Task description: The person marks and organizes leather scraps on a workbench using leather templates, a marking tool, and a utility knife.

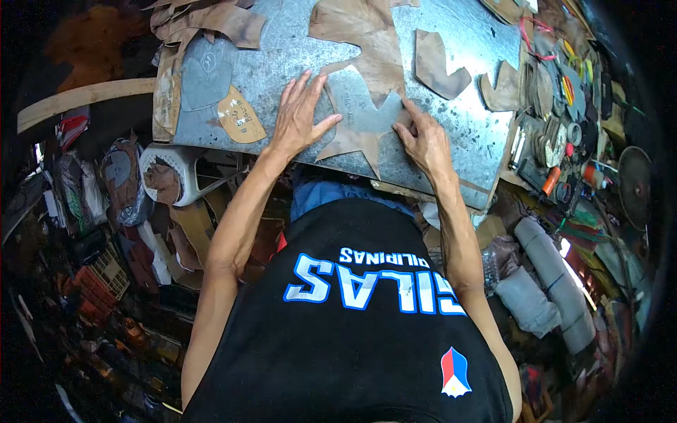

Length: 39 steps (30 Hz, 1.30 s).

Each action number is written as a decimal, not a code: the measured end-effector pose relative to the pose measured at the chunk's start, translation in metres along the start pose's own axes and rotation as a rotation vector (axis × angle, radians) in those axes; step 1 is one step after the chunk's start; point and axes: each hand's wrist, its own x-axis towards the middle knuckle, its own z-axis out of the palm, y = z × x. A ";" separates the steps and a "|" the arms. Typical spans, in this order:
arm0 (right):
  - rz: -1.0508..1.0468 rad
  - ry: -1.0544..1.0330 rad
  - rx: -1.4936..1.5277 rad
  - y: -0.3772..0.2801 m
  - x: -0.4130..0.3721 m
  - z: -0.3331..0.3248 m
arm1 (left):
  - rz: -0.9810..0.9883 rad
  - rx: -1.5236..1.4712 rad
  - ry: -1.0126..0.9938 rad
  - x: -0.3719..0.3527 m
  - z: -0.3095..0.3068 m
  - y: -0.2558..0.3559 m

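Observation:
A grey notched template point(352, 99) with handwriting on it lies over a piece of brown leather point(370, 144) on the metal-topped table. Spread beside the template's left edge, my left hand point(297, 123) is open, its thumb reaching the edge. At the template's right tip, my right hand point(424, 137) has its index finger and thumb on the edge, the other fingers curled under. Whether a small tool sits in those curled fingers is hidden. A larger brown leather piece point(356, 21) extends above the template.
Cut leather pieces point(438, 65) lie to the right on the metal tabletop point(465, 134). A tan marked template point(241, 116) and a grey rounded template point(206, 74) lie on the left. Tools, including an orange-handled one point(551, 181), crowd the right side. A white stool point(169, 176) stands lower left.

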 end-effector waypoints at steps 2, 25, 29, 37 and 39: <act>0.031 -0.032 0.025 -0.002 0.000 -0.003 | -0.008 -0.026 0.012 0.000 -0.001 0.001; 0.162 0.412 -0.016 0.089 -0.010 -0.041 | 0.076 0.180 -0.094 0.007 -0.002 0.014; 0.796 0.361 -0.254 0.157 -0.004 -0.126 | 0.069 0.196 -0.120 0.011 -0.007 0.017; 0.580 0.308 -0.190 0.236 -0.017 -0.116 | 0.034 0.305 -0.190 0.019 -0.022 0.043; 0.482 0.511 -0.120 0.249 -0.024 -0.112 | 0.054 0.279 -0.182 0.024 -0.024 0.047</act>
